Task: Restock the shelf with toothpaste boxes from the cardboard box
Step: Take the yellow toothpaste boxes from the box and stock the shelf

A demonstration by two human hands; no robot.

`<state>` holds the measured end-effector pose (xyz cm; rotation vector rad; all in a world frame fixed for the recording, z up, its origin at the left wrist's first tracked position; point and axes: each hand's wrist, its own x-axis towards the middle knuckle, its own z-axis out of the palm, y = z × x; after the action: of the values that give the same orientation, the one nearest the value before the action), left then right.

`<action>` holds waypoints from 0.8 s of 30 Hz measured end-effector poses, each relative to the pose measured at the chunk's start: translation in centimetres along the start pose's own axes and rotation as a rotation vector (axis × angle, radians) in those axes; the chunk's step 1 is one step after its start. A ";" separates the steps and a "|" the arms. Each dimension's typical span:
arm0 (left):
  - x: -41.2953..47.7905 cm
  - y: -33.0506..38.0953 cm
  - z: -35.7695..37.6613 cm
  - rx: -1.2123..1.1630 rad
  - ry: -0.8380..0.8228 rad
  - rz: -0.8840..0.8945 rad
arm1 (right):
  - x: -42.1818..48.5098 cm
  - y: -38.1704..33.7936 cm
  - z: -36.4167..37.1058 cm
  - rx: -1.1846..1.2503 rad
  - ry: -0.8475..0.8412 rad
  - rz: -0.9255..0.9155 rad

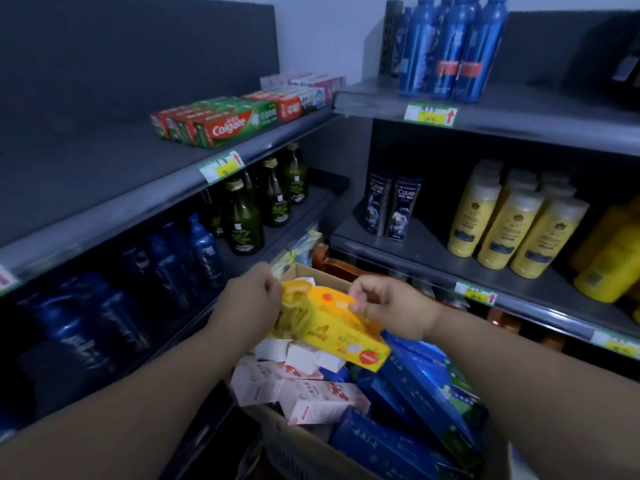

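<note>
Both hands hold a yellow toothpaste box (337, 329) above the cardboard box (322, 276). My left hand (254, 294) pinches its far left end, where a clear wrapper sticks out. My right hand (384, 306) grips its upper right edge with curled fingers. The cardboard box holds several pink and white boxes (304, 393) and blue boxes (426, 393). On the upper left shelf (114, 157) lie green and red Colgate boxes (221, 124), with red and pink boxes (304, 95) behind them.
Dark green bottles (256, 209) and blue bottles (180, 265) fill the lower left shelf. To the right stand tall blue bottles (450, 46), two Clear bottles (393, 207) and yellow bottles (512, 220). The left part of the toothpaste shelf is bare.
</note>
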<state>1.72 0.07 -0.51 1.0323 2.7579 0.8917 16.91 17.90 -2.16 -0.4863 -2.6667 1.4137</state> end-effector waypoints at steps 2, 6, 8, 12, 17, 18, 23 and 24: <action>-1.0 -0.5 -2.3 -0.053 0.049 -0.022 | 0.5 -1.4 -0.6 0.032 -0.019 -0.021; -3.7 -1.9 -7.0 -0.085 0.152 -0.038 | 1.7 -5.1 -0.5 0.024 -0.033 -0.116; -5.2 -2.6 -9.1 -0.071 0.193 -0.034 | 2.1 -7.5 0.4 0.041 -0.018 -0.171; -8.4 -4.8 -13.1 -0.052 0.254 -0.040 | 2.2 -12.7 3.5 0.065 -0.084 -0.260; -13.8 -8.5 -18.4 -0.040 0.354 -0.059 | 1.1 -19.9 8.1 0.074 -0.213 -0.286; -15.1 -9.4 -19.7 -0.048 0.368 -0.084 | 0.8 -21.4 9.3 0.070 -0.233 -0.286; -23.8 -14.9 -26.8 -0.061 0.449 -0.177 | -1.0 -29.8 17.0 0.028 -0.379 -0.297; -25.9 -16.1 -28.4 -0.060 0.482 -0.188 | -1.5 -31.8 18.9 0.036 -0.431 -0.296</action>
<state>5.18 -39.90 10.80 0.5923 3.1091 1.3303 6.62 -14.20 13.23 0.2418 -2.8573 1.6145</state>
